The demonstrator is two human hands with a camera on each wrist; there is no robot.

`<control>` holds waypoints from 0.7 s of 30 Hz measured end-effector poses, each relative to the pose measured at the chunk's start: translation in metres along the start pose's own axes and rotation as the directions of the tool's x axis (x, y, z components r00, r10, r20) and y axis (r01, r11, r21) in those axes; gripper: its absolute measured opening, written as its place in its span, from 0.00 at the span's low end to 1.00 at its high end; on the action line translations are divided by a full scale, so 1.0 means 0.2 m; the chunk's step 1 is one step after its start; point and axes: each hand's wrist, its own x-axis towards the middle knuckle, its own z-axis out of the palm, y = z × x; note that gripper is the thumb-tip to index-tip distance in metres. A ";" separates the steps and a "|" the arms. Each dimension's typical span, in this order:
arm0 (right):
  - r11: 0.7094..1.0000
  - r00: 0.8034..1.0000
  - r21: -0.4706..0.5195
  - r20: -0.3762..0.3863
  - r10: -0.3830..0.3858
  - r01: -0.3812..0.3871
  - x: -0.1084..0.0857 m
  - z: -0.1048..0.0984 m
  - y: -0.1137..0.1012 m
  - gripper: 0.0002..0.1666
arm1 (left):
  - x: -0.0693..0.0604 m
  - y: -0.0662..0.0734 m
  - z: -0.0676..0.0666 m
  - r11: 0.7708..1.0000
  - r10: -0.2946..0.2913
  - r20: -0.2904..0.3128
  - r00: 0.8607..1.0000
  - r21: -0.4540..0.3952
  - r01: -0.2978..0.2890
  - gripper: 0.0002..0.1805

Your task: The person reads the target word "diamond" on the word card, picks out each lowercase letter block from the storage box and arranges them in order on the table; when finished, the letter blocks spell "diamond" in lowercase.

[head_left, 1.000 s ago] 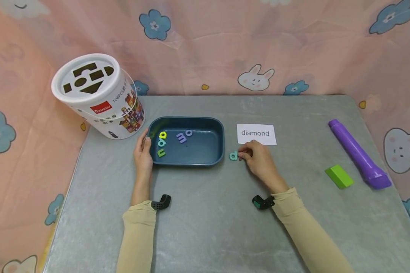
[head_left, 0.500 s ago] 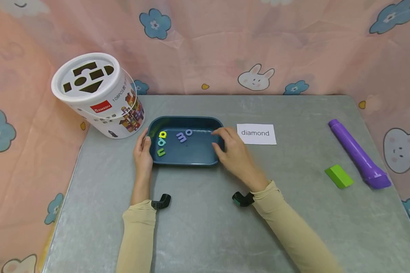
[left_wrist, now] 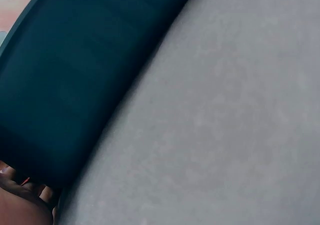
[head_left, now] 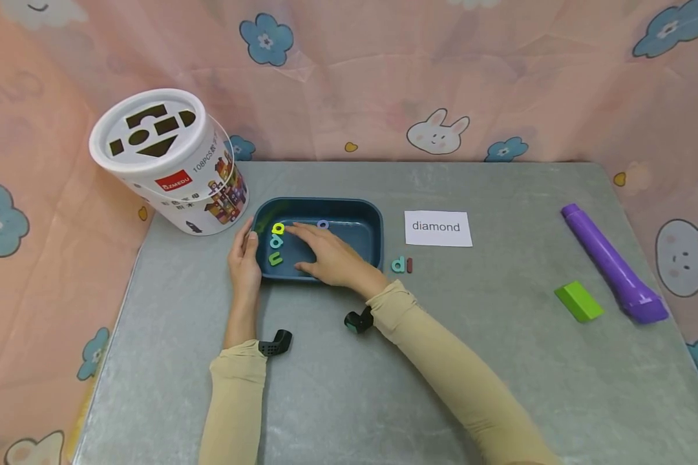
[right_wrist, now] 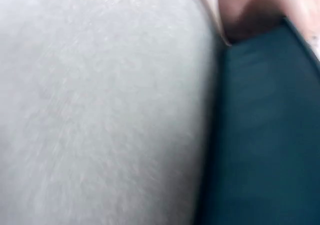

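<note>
In the head view my left hand (head_left: 244, 265) holds the left end of a dark blue tray (head_left: 357, 231), its thumb by the rim. My right hand (head_left: 334, 258) reaches over the tray with fingers spread and nothing seen in its grasp. Its fingertips are near a yellow letter (head_left: 278, 228). Below that lie a teal letter (head_left: 276, 241) and a green letter n (head_left: 275, 259). A purple letter o (head_left: 322, 224) sits behind the hand, which hides the purple m. To the right of the tray, a teal letter d (head_left: 397, 265) stands beside a small red letter i (head_left: 410, 265).
A white card (head_left: 438, 228) reading "diamond" lies behind the teal and red letters. A white bucket (head_left: 169, 161) with a shape-cut lid stands at the back left. Farther right are a green block (head_left: 579, 301) and a purple tube-shaped thing (head_left: 613, 265).
My right hand has left the red letter beside the teal d and moved left, over the tray. It now covers the purple m. The left hand has stayed at the tray.
</note>
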 end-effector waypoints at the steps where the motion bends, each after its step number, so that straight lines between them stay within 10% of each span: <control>1: 1.000 1.000 -0.003 0.009 -0.003 0.003 0.02 0.01 0.00 0.43 | 0.00 0.00 0.00 1.000 0.003 0.000 1.000 -0.004 -0.003 0.24; 21: 0.949 0.996 -0.312 0.083 -0.029 0.054 0.18 0.07 -0.01 0.33 | 0.01 -0.01 0.00 0.999 0.032 -0.002 0.999 0.018 -0.032 0.24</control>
